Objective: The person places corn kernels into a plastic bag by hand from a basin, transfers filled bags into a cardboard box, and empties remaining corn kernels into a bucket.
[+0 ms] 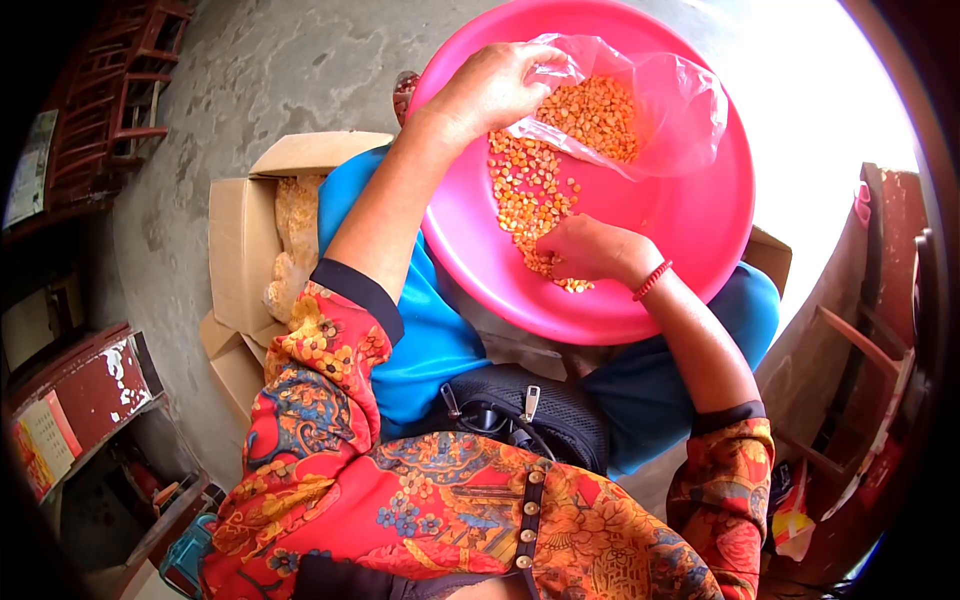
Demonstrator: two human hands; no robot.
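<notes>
A wide pink plastic basin rests across my knees. Inside it lies a clear plastic bag, its mouth spread and a pile of orange corn kernels in it. My left hand pinches the bag's rim at the upper left. Loose corn kernels form a strip on the basin floor, from the bag's edge towards me. At the near end of that strip, my right hand has its fingers curled down among the kernels; its fingertips are partly hidden.
On the left stands an open cardboard box with a filled clear bag in it. A black pouch sits at my waist. Wooden chairs are at the far left, and wooden furniture stands at the right on the concrete floor.
</notes>
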